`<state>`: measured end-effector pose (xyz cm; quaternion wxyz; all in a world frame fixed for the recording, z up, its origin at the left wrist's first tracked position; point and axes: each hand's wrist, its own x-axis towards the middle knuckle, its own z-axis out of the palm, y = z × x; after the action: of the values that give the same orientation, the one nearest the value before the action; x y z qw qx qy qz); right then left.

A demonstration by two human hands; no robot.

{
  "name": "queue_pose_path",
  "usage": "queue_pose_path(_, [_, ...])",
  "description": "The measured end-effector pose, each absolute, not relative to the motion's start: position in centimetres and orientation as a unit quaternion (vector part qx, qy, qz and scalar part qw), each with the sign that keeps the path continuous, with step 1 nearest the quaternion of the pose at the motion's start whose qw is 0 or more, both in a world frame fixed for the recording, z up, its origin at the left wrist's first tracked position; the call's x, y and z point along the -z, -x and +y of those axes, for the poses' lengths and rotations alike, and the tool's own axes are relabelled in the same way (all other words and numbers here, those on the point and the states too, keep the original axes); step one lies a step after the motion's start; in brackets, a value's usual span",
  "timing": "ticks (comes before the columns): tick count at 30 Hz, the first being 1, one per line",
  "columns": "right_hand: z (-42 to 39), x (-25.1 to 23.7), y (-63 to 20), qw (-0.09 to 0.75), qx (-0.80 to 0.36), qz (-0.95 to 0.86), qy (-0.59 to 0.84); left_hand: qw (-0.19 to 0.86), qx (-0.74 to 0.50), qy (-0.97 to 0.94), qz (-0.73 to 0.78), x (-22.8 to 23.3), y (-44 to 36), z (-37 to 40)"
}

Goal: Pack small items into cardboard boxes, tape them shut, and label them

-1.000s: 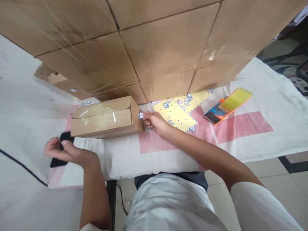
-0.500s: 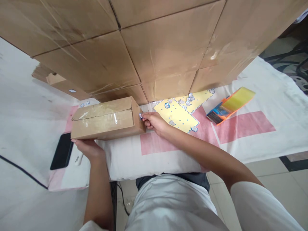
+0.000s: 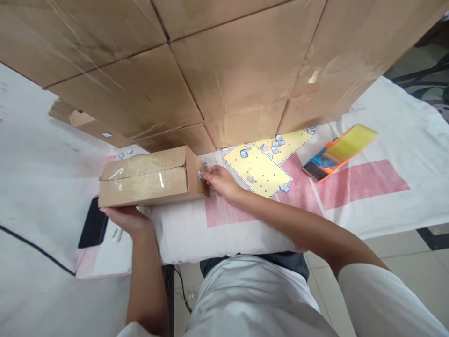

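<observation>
A long brown cardboard box (image 3: 150, 175), its top seam covered with clear tape, lies on the cloth-covered table. My left hand (image 3: 128, 220) grips its near left lower corner; the fingers underneath are partly hidden. At the box's right end, my right hand (image 3: 220, 181) is closed in a pinch. Between its thumb and finger shows a small white-and-blue sticker (image 3: 200, 174), held against the end face. Whether the sticker is stuck to the cardboard I cannot tell. Beside that hand lie yellow patterned sheets (image 3: 259, 171) with several small stickers on them.
A tall stack of taped cartons (image 3: 245, 70) rises behind the box. An orange and blue tape dispenser (image 3: 321, 164) with a wide yellow roll lies to the right. A black phone (image 3: 93, 224) sits at the left, near a white wall (image 3: 31, 178).
The box has tilted and shifted slightly left, showing more of its right end. My right hand has moved a little left along with the sticker. The left hand keeps its hold.
</observation>
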<state>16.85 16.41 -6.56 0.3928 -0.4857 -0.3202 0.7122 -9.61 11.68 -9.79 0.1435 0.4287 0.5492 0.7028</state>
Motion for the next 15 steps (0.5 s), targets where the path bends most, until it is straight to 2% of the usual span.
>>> queue_pose_path(15, [15.8, 7.38, -16.97, 0.466, -0.757, -0.256, 0.38, 0.128, -0.675, -0.42, 0.593, 8.92, 8.82, 11.85])
